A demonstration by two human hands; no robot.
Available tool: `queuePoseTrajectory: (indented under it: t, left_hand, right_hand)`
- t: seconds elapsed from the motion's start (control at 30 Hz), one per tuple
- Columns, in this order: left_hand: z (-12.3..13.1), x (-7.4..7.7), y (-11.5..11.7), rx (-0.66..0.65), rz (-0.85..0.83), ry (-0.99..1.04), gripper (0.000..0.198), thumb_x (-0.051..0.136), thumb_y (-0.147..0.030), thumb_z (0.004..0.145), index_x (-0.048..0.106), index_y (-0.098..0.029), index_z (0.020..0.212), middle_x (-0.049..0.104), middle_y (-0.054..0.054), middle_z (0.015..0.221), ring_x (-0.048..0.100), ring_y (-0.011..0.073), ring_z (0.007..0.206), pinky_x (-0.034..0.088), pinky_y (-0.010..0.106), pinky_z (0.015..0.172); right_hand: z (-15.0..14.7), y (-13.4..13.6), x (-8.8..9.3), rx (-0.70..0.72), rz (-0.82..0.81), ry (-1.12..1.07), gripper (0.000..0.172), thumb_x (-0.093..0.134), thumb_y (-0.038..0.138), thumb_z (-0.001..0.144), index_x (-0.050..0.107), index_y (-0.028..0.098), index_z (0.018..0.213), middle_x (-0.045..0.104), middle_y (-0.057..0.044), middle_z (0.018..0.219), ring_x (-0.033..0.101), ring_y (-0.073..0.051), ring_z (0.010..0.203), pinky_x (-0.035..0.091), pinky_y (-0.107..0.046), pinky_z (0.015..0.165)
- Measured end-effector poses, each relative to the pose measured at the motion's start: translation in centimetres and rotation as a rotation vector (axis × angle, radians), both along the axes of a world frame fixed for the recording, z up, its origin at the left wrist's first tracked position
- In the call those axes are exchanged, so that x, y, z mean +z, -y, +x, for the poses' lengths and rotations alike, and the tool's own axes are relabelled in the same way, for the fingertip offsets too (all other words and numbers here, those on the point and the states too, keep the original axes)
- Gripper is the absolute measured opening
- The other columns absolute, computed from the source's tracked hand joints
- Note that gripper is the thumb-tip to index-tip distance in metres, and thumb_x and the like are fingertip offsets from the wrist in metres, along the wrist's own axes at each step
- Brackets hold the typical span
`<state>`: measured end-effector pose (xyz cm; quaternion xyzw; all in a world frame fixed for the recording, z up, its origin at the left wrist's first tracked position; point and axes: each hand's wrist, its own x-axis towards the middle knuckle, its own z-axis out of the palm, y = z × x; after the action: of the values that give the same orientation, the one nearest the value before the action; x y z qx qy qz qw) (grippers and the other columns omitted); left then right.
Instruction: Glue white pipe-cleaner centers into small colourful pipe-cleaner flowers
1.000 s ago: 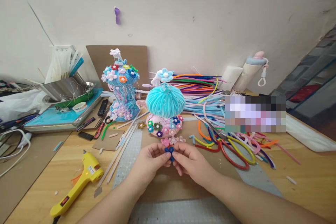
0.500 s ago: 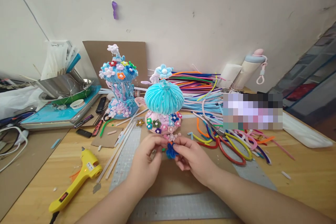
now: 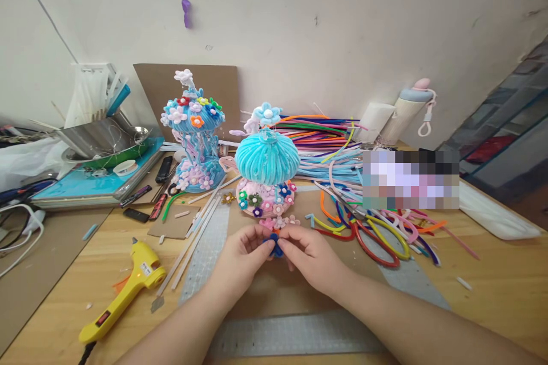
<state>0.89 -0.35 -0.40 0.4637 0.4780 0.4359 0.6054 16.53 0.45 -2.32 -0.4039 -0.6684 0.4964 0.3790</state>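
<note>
A dark blue pipe-cleaner flower (image 3: 275, 244) is pinched between both of my hands, low over the cardboard (image 3: 308, 296). My left hand (image 3: 248, 254) grips its left side with thumb and fingers. On the other side, my right hand (image 3: 306, 254) presses thumb and fingertips against it. Pink flowers (image 3: 280, 222) lie just beyond my fingertips, and a bit of orange shows behind the blue one. Farther back stands a pipe-cleaner jellyfish (image 3: 268, 158) with a bright turquoise cap, its pink base (image 3: 268, 197) dotted with small coloured flowers.
A yellow glue gun (image 3: 128, 291) lies at left beside clear glue sticks (image 3: 194, 245). Another flower-covered jellyfish (image 3: 194, 120) stands at back left. Red-handled scissors (image 3: 377, 244) rest among pipe-cleaner pieces at right. Pipe-cleaner bundles (image 3: 325, 137), a steel bowl (image 3: 100, 137) and a bottle (image 3: 402, 117) are behind.
My left hand has closed in on the blue flower and now pinches it too. The flower has turned and shifted slightly up and left; the right hand moved with it.
</note>
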Motion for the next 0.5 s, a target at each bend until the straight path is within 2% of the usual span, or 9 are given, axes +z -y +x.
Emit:
queuePoseTrajectory:
  t: [0.13,0.27,0.33,0.43,0.5]
  left_hand:
    - [-0.1,-0.24,-0.11,-0.048,-0.025,0.032,0.023,0.074,-0.029,0.064,0.062,-0.013,0.074,0.062,-0.002,0.063,0.055,0.01,0.057,0.045,0.023,0.058]
    - [-0.16,-0.43,-0.01,-0.086,-0.012,0.02,0.018,0.071,-0.028,0.067,0.062,-0.014,0.073,0.063,-0.001,0.06,0.055,0.0114,0.057,0.044,0.024,0.059]
    - [-0.08,-0.51,0.22,-0.046,0.04,-0.061,0.012,0.068,-0.025,0.069,0.062,-0.015,0.072,0.063,0.0,0.061,0.055,0.0122,0.059,0.044,0.024,0.06]
    - [0.07,-0.55,0.48,0.022,0.168,-0.23,0.006,0.067,-0.02,0.069,0.064,-0.015,0.069,0.063,0.001,0.065,0.056,0.013,0.063,0.043,0.024,0.062]
    - [0.06,-0.43,0.44,0.013,0.136,-0.207,0.007,0.068,-0.021,0.069,0.065,-0.015,0.069,0.063,0.001,0.064,0.055,0.0124,0.061,0.043,0.024,0.06]
  right_hand:
    - [-0.3,-0.03,0.21,-0.002,-0.142,-0.108,0.017,0.048,0.028,0.083,0.053,0.018,0.071,0.054,0.004,0.059,0.047,-0.007,0.044,0.037,-0.022,0.047]
    - [-0.52,-0.21,0.32,0.054,-0.364,-0.187,0.017,0.051,0.032,0.077,0.053,0.017,0.069,0.056,0.003,0.06,0.045,-0.005,0.038,0.029,-0.018,0.038]
    - [-0.6,-0.2,0.19,0.007,-0.375,-0.17,0.016,0.051,0.03,0.075,0.051,0.017,0.066,0.054,0.005,0.055,0.043,-0.005,0.036,0.027,-0.017,0.036]
    - [-0.67,-0.05,-0.09,-0.071,-0.309,-0.127,0.014,0.05,0.023,0.074,0.048,0.018,0.062,0.049,0.007,0.049,0.038,-0.004,0.034,0.027,-0.017,0.036]
    - [-0.62,0.02,-0.18,-0.054,-0.287,-0.111,0.014,0.049,0.021,0.076,0.049,0.018,0.062,0.05,0.006,0.05,0.039,-0.004,0.035,0.03,-0.017,0.037]
